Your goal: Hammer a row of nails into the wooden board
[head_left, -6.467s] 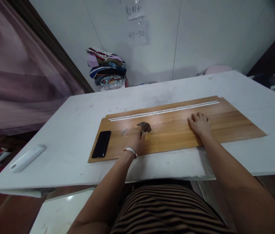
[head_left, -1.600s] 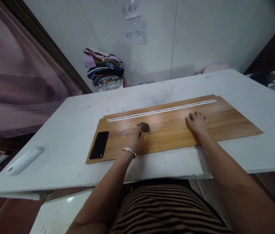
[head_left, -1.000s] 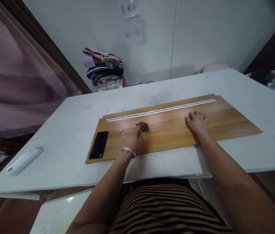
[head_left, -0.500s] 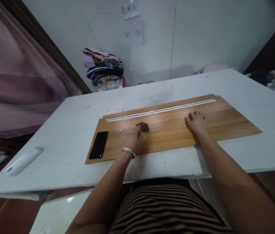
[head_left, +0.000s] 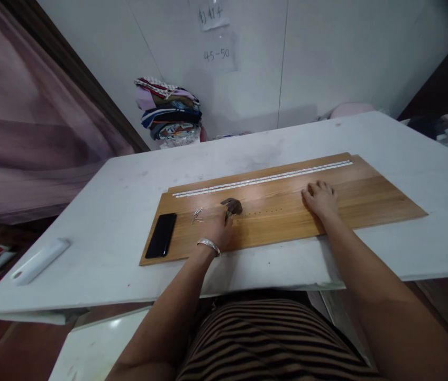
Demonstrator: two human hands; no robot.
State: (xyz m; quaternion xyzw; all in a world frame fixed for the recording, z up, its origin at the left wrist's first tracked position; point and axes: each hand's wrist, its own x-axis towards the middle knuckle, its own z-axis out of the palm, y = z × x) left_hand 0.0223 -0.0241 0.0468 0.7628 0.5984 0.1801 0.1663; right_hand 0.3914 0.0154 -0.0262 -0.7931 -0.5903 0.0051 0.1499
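Observation:
My left hand (head_left: 218, 227) is closed round a claw hammer (head_left: 234, 206); the dark head shows beyond my fingers, its claw pointing left, and most of the handle is hidden by the hand. A wooden board (head_left: 287, 227) lies flat beneath both hands. Resting on its right part is my right hand (head_left: 320, 198), fingers spread and holding nothing. Between the hands runs a row of small dark dots (head_left: 265, 212), too small to tell whether they are holes or nail heads. A small heap of nails (head_left: 197, 215) lies to the left of the hammer.
Two pale marked strips (head_left: 263, 180) run along the board's far side. A black phone (head_left: 161, 236) lies at its left end. On the white table (head_left: 100, 222) is a white handle-like object (head_left: 41, 262). Folded clothes (head_left: 170, 111) are stacked beyond the table by the wall.
Almost nothing differs. Both hands, the hammer and the board keep their places, apart from a very slight shift of the whole view.

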